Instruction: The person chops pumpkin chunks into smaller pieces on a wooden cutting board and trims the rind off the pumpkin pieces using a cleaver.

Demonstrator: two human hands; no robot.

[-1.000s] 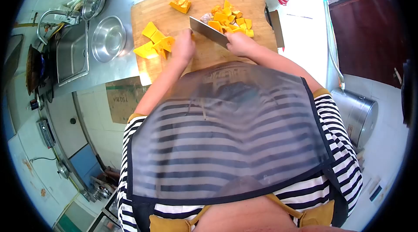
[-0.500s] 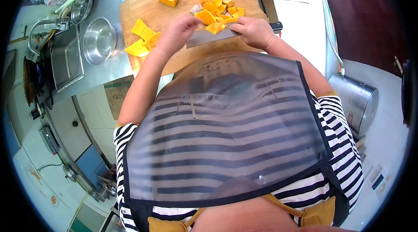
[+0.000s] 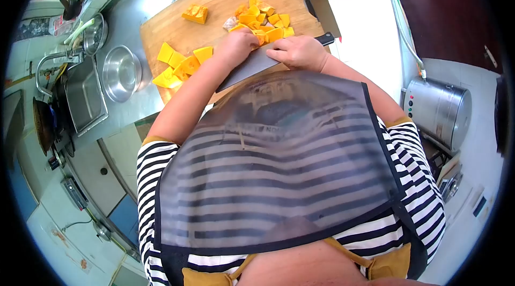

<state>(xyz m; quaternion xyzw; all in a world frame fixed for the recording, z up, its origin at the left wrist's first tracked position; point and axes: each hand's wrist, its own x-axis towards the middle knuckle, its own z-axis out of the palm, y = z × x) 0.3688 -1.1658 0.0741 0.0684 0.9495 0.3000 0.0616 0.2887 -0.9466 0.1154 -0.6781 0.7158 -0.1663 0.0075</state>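
My right hand is closed around the blade end of a kitchen knife, its thumb along the flat. The dark handle sticks out past the hand to the right. Bent down at the near edge of a pile of cut pumpkin pieces, my left hand has its fingers closed on a pumpkin piece, mostly hidden under them. The wide blade lies low over the wooden cutting board, just below the left fingers. Larger pumpkin slices lie beside my left forearm, and a pumpkin chunk sits farther back.
Left of the board stand a round metal bowl and a sink with a tap. A cardboard box is at the board's right side. A steel drum stands at the right.
My left hand has moved down onto the pumpkin pieces. The knife blade has tilted, its far end swinging toward my body. One more slice shows beside the left forearm.
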